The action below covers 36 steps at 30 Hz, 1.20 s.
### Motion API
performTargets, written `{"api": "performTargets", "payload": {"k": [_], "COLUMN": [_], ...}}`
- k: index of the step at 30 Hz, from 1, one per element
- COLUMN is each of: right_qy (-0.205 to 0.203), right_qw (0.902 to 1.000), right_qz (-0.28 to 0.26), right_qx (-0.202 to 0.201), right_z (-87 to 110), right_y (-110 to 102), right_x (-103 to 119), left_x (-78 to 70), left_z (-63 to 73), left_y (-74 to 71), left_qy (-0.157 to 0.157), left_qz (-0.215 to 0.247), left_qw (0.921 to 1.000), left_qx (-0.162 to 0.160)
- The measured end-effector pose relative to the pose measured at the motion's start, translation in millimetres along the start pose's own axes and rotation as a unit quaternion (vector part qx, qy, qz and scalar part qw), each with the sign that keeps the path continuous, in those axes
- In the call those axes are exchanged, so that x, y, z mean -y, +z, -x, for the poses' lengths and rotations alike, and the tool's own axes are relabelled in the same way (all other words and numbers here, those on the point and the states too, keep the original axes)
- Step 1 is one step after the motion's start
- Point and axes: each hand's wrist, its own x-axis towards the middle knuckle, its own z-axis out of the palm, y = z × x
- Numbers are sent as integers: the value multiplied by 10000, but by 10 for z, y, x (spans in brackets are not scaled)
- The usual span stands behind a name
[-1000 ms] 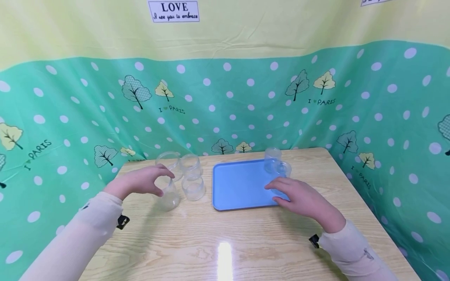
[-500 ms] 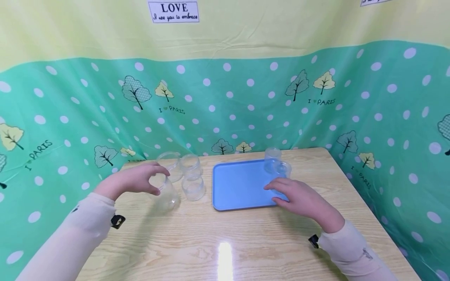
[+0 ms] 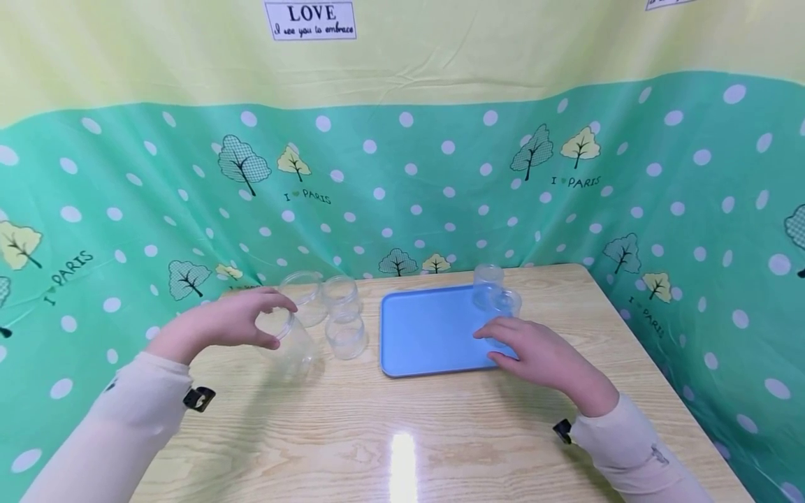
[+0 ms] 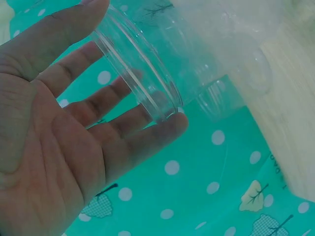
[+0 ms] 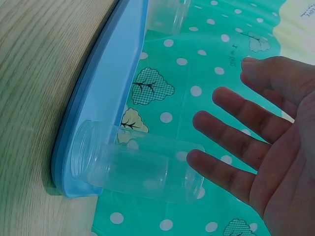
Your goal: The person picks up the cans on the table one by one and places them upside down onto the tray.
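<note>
In the head view my left hand (image 3: 235, 321) holds a clear plastic jar (image 3: 294, 353) by its rim, the jar leaning with its lower end toward the right. The left wrist view shows thumb and fingertips at the ridged neck of this jar (image 4: 147, 69). My right hand (image 3: 544, 355) hovers over the right front of the blue tray (image 3: 428, 332), fingers apart and around nothing. Beside its fingertips, a clear jar (image 5: 142, 167) stands with its ridged end down on the tray. A second jar (image 3: 488, 279) stands behind it at the tray's back right.
Left of the tray, several more clear jars stand close together on the wooden table (image 3: 352, 433), among them a wide one (image 3: 308, 307) and a front one (image 3: 346, 339). A green dotted curtain (image 3: 402, 175) encloses the table's back and sides.
My left hand has moved a little to the left with the jar, which now leans more than before. The right hand and the jars at the tray stay where they were.
</note>
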Motion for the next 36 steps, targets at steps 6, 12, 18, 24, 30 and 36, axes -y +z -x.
{"api": "performTargets", "payload": {"k": [6,12,18,24,30,36], "right_qy": [58,78,78,87,97,70], "right_qw": [10000,10000,10000,10000,9999,10000], "right_qz": [2,15,-3,4,23,22], "right_qx": [-11,16,15,35,60,52], "right_z": [3,5,6,13,14,12], "right_y": [-26,-40,-47,-41,-32,-31], "right_x": [13,22,26,21,16,15], "left_x": [-64,-174,-247,-309,-329,-330], "left_z": [49,82,79,71,63,58], "left_y": [-48,-79,-71,-15,74,137], "left_qy": [-36,12,125,363,651,750], "left_qz": [104,53,-87,-139,6,246], "left_qw": [9999,10000,9995,9981,9959,9943], "left_qx": [-44,-83,-288,-477,-627,-717]}}
